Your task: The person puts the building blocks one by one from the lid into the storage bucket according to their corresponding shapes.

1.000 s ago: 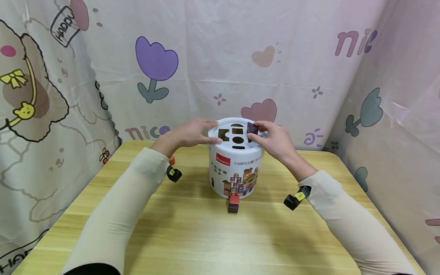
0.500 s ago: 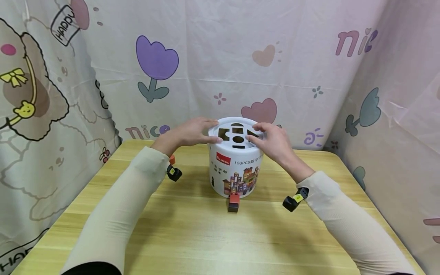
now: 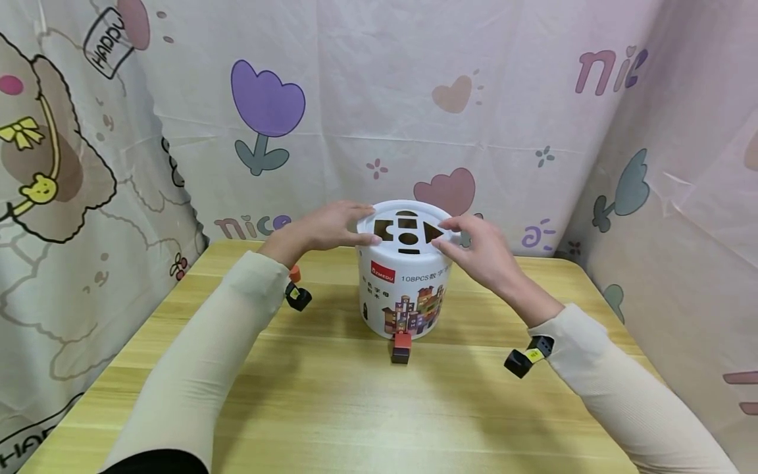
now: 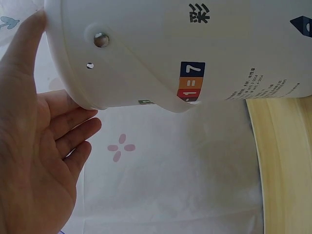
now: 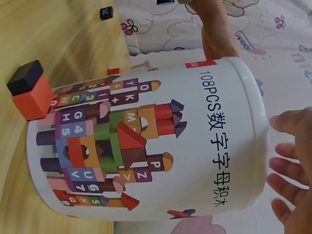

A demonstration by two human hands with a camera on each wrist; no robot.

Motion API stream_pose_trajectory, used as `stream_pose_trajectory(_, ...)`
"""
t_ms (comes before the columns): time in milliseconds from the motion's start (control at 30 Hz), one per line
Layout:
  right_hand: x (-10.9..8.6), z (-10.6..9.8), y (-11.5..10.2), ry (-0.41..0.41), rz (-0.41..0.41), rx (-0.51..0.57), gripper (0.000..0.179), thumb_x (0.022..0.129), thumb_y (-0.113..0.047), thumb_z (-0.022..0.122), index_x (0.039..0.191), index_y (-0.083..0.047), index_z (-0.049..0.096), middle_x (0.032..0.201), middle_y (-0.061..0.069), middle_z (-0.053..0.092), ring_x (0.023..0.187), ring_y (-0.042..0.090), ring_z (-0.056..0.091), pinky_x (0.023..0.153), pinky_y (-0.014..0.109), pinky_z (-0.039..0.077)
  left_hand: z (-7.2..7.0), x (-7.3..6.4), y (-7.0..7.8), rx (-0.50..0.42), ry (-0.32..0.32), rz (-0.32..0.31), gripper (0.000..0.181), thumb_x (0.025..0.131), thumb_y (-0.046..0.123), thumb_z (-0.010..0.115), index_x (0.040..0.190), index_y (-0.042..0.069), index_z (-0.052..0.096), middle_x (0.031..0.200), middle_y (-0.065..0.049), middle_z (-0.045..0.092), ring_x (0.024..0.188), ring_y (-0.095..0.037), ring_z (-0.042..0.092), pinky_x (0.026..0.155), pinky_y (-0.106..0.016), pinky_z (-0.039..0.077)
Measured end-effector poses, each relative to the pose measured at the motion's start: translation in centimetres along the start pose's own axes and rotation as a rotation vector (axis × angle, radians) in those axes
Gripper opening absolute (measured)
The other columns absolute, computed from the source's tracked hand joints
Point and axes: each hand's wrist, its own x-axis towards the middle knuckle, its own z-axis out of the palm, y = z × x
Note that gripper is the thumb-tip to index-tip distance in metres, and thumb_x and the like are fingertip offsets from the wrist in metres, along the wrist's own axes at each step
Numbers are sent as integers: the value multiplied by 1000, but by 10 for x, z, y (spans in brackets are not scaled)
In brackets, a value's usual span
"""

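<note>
1 white tub [image 3: 403,283] upright; long axis vertical; lid [image 3: 421,242] upward; left hand [image 3: 322,227] gripping tub; right hand [image 3: 484,250] released

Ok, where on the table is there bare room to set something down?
The table is bare between left sleeve and right sleeve, up to the dark block; also between bucket and right sleeve. Crowded: the bucket's front, by the red block, and top, by left hand and right hand.
</note>
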Motion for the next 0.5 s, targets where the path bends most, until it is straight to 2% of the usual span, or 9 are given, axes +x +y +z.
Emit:
stream_pose_trajectory(300,-19,-9,-2,-13,-140,7,34,90,-27,73,117,-8,68,117,6,65,110,24,58,93,49,48,1,0,0,-2,-2,-3,93,83,74,55,153,17,35,158,-3,30,145,-29,23,115,-57,22)
stream_pose_trajectory(500,-31,-8,-2,-6,-256,33,34,88,-22,76,117,-8,68,112,3,66,106,20,60,89,43,51,0,0,1,-17,-4,-12,94,82,75,56,154,18,34,158,-3,30,145,-29,22,114,-57,21)
